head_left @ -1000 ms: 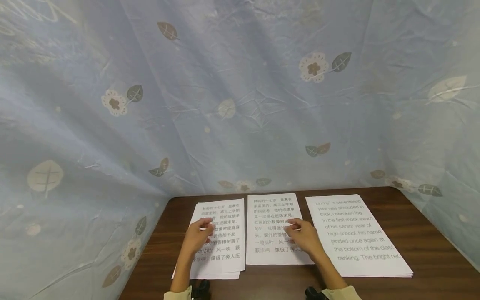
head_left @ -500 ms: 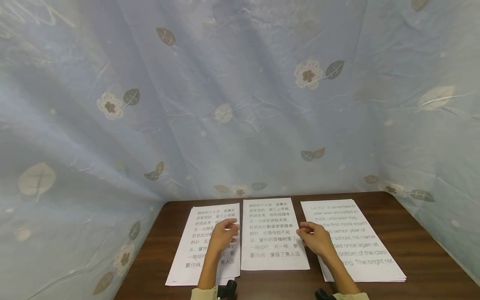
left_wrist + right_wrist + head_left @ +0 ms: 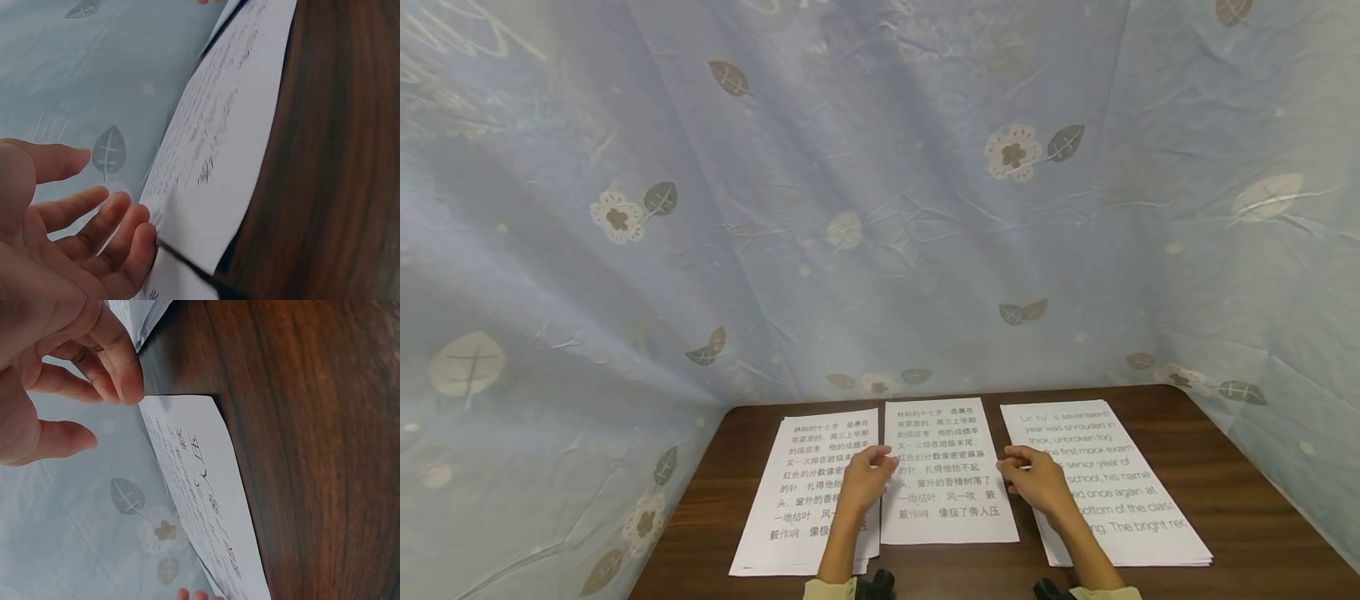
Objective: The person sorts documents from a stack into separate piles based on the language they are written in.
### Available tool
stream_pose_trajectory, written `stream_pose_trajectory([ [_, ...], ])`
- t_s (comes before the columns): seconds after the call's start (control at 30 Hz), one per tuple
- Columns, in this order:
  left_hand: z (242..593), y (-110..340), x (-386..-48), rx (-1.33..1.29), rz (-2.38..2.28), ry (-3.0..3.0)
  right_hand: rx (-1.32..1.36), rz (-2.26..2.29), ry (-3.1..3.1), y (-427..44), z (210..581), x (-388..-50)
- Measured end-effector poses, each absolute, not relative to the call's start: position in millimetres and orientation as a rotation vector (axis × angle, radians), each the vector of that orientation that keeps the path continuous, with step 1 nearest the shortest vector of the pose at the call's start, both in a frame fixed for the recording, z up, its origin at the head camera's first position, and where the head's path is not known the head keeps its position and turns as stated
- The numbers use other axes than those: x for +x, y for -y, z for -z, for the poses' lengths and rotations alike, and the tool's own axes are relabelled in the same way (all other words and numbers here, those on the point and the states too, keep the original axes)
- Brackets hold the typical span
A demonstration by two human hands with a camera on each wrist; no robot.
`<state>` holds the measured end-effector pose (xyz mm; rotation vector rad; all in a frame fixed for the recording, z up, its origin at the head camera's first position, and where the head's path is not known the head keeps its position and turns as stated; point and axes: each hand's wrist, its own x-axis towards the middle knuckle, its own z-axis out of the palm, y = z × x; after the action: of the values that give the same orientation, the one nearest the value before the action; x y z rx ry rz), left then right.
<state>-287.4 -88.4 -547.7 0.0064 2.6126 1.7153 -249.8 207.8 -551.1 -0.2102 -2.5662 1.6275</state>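
Three lots of white printed paper lie side by side on a dark wooden table. The middle sheet point(image 3: 943, 471) bears Chinese print, as does the left stack point(image 3: 808, 442); the right stack point(image 3: 1112, 475) is in English. My left hand point(image 3: 867, 479) is over the gap between left stack and middle sheet, holding nothing. Its fingers point(image 3: 103, 231) are loosely bent, with the thumb apart. Beside the middle sheet's right edge, my right hand point(image 3: 1036, 482) partly covers the right stack. Its fingers point(image 3: 128, 378) look bent, the thumb stands off, and nothing is between them.
The brown table point(image 3: 955, 575) has its wood showing in front of the papers and at both sides. A pale blue cloth point(image 3: 880, 317) with leaves and flowers hangs behind the table and along the sides. Both wrists wear black devices.
My left hand has moved right, from over the left stack to the middle sheet's left edge. My right hand has shifted right, off the middle sheet. The papers appear unmoved; the head view has shifted slightly.
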Motion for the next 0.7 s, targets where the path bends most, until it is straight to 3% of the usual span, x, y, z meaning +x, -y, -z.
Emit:
stream_pose_trajectory([
  [0.7, 553.5, 95.6, -291.0, 0.009, -1.374, -2.859, -0.236, -1.657, 2.669, -208.3, 554.0, -254.3],
])
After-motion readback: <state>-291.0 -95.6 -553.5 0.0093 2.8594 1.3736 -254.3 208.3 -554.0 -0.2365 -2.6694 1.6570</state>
